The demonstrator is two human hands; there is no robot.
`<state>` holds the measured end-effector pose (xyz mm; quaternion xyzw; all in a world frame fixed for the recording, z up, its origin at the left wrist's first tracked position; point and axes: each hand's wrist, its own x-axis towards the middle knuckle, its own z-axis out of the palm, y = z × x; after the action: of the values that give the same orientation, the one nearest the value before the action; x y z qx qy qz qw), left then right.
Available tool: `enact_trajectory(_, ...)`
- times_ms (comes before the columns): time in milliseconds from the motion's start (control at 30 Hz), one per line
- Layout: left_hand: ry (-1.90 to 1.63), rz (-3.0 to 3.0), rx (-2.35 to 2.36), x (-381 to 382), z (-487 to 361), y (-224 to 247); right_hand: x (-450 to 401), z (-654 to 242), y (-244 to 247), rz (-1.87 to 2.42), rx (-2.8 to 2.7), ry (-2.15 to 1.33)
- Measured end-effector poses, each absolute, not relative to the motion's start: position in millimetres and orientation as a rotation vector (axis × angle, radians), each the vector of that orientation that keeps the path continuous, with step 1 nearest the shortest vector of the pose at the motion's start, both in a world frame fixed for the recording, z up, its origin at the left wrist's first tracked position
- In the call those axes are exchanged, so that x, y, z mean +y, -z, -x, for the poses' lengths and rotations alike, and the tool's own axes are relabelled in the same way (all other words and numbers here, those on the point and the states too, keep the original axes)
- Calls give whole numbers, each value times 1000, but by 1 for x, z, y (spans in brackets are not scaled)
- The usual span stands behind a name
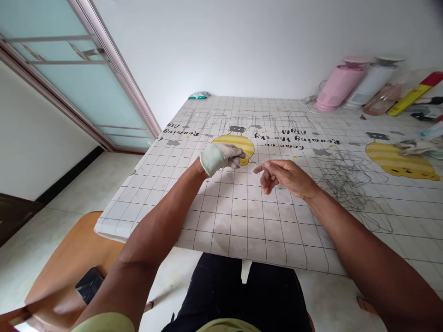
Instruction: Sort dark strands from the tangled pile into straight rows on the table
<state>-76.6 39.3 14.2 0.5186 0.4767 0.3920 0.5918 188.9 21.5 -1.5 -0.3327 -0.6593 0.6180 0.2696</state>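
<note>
My left hand (226,157), in a pale work glove, pinches a short, thin dark wire (252,161) between thumb and fingers. The wire stretches across the small gap to my bare right hand (282,176), whose thumb and forefinger are closed at its other end. The other fingers of that hand are curled loosely. Both hands are just above the checked tablecloth (224,221). Beside my right forearm lies a loose tangle of similar thin wires (349,184). More thin bent wires (238,114) are spread in a row along the far side of the table.
At the back right stand a pink cylindrical device (341,85), a white one (370,85), a bottle (382,99) and a yellow-red box (413,94). Another glove (420,148) lies at the right. A green-white packet (199,95) sits at the far left corner. A phone (89,285) rests on a wooden chair (65,258).
</note>
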Motion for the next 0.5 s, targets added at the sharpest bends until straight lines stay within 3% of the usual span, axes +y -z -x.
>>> enact_trajectory(300,-1005,-1122,1136,34,79,-21,23,-191,16,1004,-2273,-818)
enact_trajectory(500,-1041,-1058,1175,33,77,-23,21,-188,20,901,-2238,-799)
